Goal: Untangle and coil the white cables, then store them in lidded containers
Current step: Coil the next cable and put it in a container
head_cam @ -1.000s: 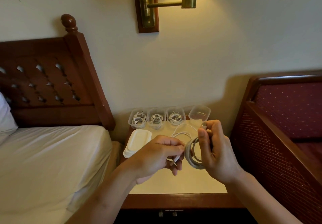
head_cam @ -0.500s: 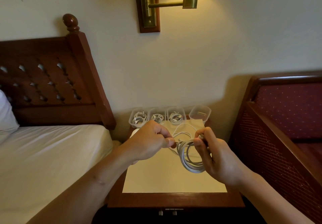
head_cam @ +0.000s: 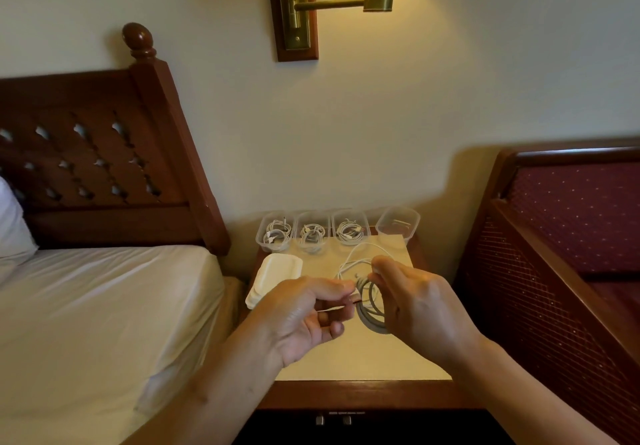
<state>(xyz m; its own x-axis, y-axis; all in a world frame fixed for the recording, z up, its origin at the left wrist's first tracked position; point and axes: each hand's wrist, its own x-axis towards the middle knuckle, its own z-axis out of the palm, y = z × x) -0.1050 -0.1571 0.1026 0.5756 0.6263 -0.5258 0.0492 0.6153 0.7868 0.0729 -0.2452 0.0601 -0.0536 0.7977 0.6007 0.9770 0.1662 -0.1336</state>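
A person's two hands work above a cream-topped wooden bench (head_cam: 363, 358) between two beds. The right hand (head_cam: 426, 306) grips a small round coil of white cable (head_cam: 369, 313) by its upper edge, fingers curled through the loops, so the coil hangs upright just beside the left hand (head_cam: 301, 316).

A second ago the left hand pinched the cable low, beside the coil. Half a second ago it had risen level with the right hand's fingertips. Now it has rolled palm up, with the thumb and forefinger pinching the free tail (head_cam: 334, 308), which runs across the palm towards the coil. The right hand has held its grasp throughout.

From this, the coil looks nearly wound, and the left hand seems to be wrapping the tail around the loops to bind them. A loose white cable strand (head_cam: 356, 254) lies on the bench just beyond the right hand's fingertips. I cannot tell whether it belongs to this cable.

Beyond both hands, against the wall, three clear plastic tubs (head_cam: 311, 214) each hold a coiled cable and have no lids on. A fourth clear tub (head_cam: 398, 233), beyond the right hand, appears empty and is probably meant for this coil. A stack of white lids (head_cam: 277, 271) lies just beyond the left hand.
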